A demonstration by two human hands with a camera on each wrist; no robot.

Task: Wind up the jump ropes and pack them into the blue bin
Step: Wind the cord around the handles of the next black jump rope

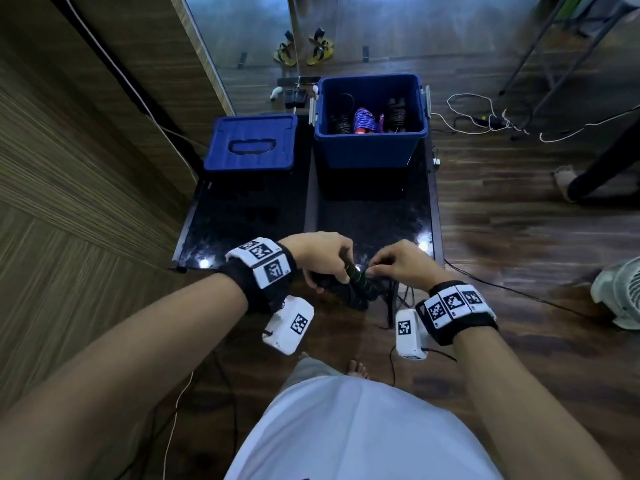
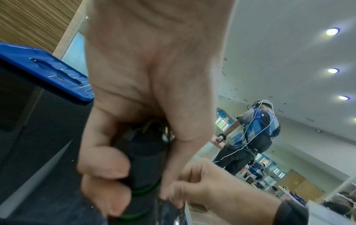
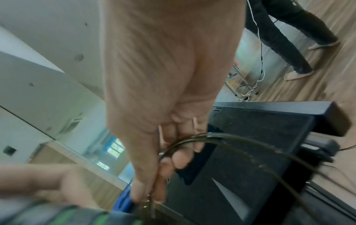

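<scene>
My left hand (image 1: 325,261) grips the black jump rope handles with green rings (image 1: 358,282) near the front edge of the black table (image 1: 242,216); its fingers (image 2: 104,164) wrap round the handles (image 2: 142,164). My right hand (image 1: 398,263) pinches the thin black rope (image 3: 240,146) right at the handles' end, thumb and fingertips (image 3: 146,190) closed on it. The rope loops off to the right and hangs below the table edge. The open blue bin (image 1: 369,147) stands at the table's far right, holding wound ropes (image 1: 363,121), black and purple ones.
The blue lid (image 1: 251,142) lies at the far left of the table, next to the bin. Cables (image 1: 485,119) trail over the wooden floor on the right. A white fan (image 1: 620,292) stands at the right. A wooden wall (image 1: 69,133) runs along the left. Another person (image 2: 252,134) stands behind.
</scene>
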